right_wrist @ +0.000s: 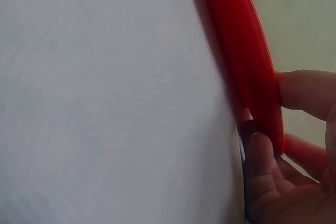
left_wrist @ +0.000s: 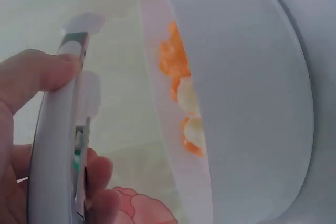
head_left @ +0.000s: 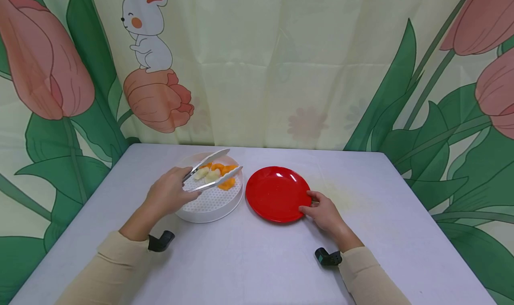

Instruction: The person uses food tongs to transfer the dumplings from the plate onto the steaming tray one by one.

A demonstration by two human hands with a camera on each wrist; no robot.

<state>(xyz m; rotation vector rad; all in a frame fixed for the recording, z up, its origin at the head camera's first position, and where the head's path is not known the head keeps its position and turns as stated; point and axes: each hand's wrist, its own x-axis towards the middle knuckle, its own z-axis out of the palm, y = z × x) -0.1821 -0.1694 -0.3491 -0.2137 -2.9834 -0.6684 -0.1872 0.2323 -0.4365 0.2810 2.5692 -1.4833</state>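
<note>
My left hand (head_left: 170,191) holds a pair of metal tongs (head_left: 221,180) with pale tips, their arms spread apart. The tongs reach over a round white container (head_left: 209,216) with a perforated floor. Inside it lie orange pieces (head_left: 227,184) and pale yellowish pieces (head_left: 213,175), grouped towards the back right; what they are I cannot tell. Between the tong tips no piece is clearly gripped. To the right of the container is a shiny red plate (head_left: 277,193), with nothing on it. My right hand (head_left: 324,210) pinches its right rim, with fingers above and below the edge (right_wrist: 262,77).
A white cloth (head_left: 241,265) covers the table. Behind it hangs a curtain (head_left: 257,95) printed with tulips and a rabbit. Both wrists carry small black cameras, the left one (head_left: 161,241) low over the cloth. Container and plate stand close side by side.
</note>
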